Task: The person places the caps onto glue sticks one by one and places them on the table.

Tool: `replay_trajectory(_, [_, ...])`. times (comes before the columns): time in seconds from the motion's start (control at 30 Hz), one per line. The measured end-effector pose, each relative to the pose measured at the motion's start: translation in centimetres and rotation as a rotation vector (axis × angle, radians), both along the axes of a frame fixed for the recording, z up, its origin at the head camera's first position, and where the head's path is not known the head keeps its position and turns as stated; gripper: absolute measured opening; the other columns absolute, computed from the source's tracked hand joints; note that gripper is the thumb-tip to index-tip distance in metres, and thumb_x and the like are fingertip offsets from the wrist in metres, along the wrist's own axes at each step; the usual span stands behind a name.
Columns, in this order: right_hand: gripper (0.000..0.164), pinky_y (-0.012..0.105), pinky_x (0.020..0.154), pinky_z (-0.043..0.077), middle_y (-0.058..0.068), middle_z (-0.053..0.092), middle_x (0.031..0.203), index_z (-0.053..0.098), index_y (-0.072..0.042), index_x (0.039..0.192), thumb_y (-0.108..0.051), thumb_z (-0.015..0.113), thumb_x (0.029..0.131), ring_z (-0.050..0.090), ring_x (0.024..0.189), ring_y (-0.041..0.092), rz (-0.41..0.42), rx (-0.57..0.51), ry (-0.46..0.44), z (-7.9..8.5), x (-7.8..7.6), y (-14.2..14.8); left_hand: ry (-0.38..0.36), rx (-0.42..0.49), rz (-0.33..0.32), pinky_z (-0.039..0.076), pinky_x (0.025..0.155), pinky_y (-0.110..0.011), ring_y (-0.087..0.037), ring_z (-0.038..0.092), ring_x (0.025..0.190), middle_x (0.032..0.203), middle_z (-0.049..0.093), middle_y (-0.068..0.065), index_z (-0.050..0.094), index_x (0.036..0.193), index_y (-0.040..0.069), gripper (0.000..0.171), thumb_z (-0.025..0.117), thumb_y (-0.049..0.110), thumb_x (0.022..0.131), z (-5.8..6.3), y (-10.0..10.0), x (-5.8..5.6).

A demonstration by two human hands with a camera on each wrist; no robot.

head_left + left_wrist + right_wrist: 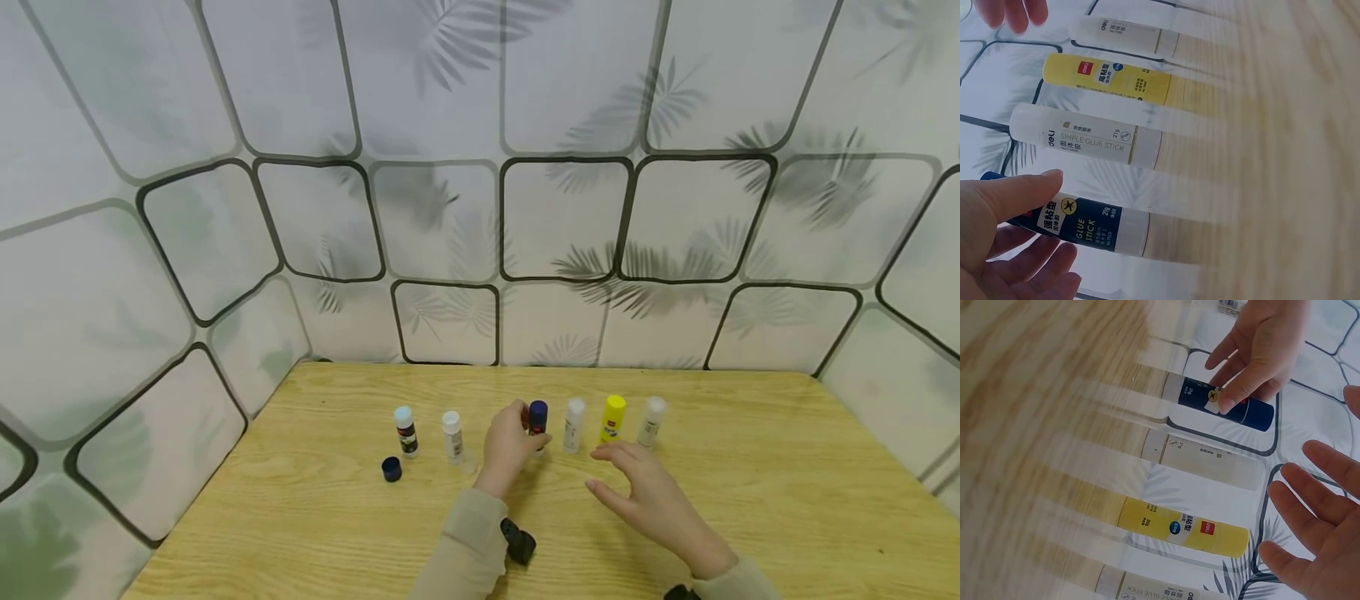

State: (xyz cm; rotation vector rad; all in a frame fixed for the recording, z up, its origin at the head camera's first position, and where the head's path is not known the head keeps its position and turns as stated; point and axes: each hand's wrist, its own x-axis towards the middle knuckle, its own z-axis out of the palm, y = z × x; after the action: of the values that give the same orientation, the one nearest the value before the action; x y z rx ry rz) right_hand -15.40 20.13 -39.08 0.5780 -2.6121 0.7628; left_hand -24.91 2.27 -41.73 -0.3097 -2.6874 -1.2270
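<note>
My left hand [506, 448] pinches an upright dark blue glue stick [537, 412], thumb across its label and fingers behind it. In the left wrist view this glue stick [1100, 222] stands on its white base with its blue cap on. To its right stand a white glue stick [573, 426], a yellow one [613, 419] and another white one [652, 422], all capped and upright. My right hand [654, 500] hovers in front of the yellow and far-right sticks, fingers spread apart and holding nothing.
Left of my hands stand a white glue stick [452, 437] and a dark-labelled one with a light blue top [406, 431]. A loose dark blue cap [392, 469] lies before them. A small translucent piece [469, 463] is near my left wrist. Patterned cloth [562, 217] hangs behind the wooden table [315, 533].
</note>
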Motion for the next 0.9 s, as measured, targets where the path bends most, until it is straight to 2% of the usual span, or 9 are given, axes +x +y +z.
replay_trajectory(0.13, [0.028, 0.038, 0.074, 0.046, 0.001, 0.058, 0.102, 0.062, -0.01, 0.1, -0.026, 0.068, 0.078, 0.054, 0.093, 0.018, -0.001, 0.002, 0.008, -0.1, 0.0, 0.0, 0.01, -0.01, -0.001, 0.044, 0.055, -0.028, -0.015, 0.052, 0.067, 0.08, 0.056, -0.003, 0.056, 0.088, 0.008, 0.029, 0.076, 0.018, 0.069, 0.1, 0.0, 0.3])
replay_trajectory(0.33, [0.029, 0.037, 0.074, 0.046, 0.001, 0.059, 0.101, 0.062, -0.009, 0.1, -0.025, 0.069, 0.077, 0.055, 0.092, 0.018, -0.001, 0.0, 0.034, -0.2, 0.0, 0.1, -0.006, -0.021, 0.023, 0.046, 0.065, -0.032, -0.019, 0.054, 0.082, 0.093, 0.056, -0.007, 0.057, 0.102, 0.005, 0.039, 0.075, 0.019, 0.07, 0.6, -0.5, 1.0])
replay_trajectory(0.5, [0.028, 0.038, 0.073, 0.047, 0.001, 0.059, 0.1, 0.062, -0.009, 0.099, -0.022, 0.071, 0.075, 0.055, 0.091, 0.018, -0.004, 0.002, 0.048, -0.2, -0.1, 0.2, -0.002, -0.058, 0.012, 0.046, 0.067, -0.033, -0.021, 0.054, 0.083, 0.096, 0.055, -0.01, 0.056, 0.105, 0.001, 0.044, 0.075, 0.021, 0.071, 1.1, -1.1, 1.7])
replay_trajectory(0.73, [0.029, 0.039, 0.073, 0.047, 0.002, 0.059, 0.101, 0.062, -0.009, 0.099, -0.024, 0.07, 0.076, 0.055, 0.091, 0.019, -0.012, -0.001, 0.026, -0.2, -0.1, 0.1, -0.018, -0.119, -0.044, 0.046, 0.071, -0.032, -0.021, 0.054, 0.086, 0.098, 0.055, -0.009, 0.056, 0.106, -0.001, 0.046, 0.075, 0.021, 0.071, 1.9, -2.3, 3.1])
replay_trajectory(0.9, [0.029, 0.038, 0.073, 0.047, 0.001, 0.059, 0.101, 0.062, -0.01, 0.099, -0.023, 0.071, 0.075, 0.055, 0.091, 0.018, -0.018, 0.005, 0.025, -0.1, -0.1, 0.2, -0.003, -0.169, -0.128, 0.046, 0.074, -0.032, -0.021, 0.055, 0.089, 0.099, 0.056, -0.007, 0.056, 0.107, 0.0, 0.045, 0.074, 0.022, 0.072, 2.2, -3.5, 4.3])
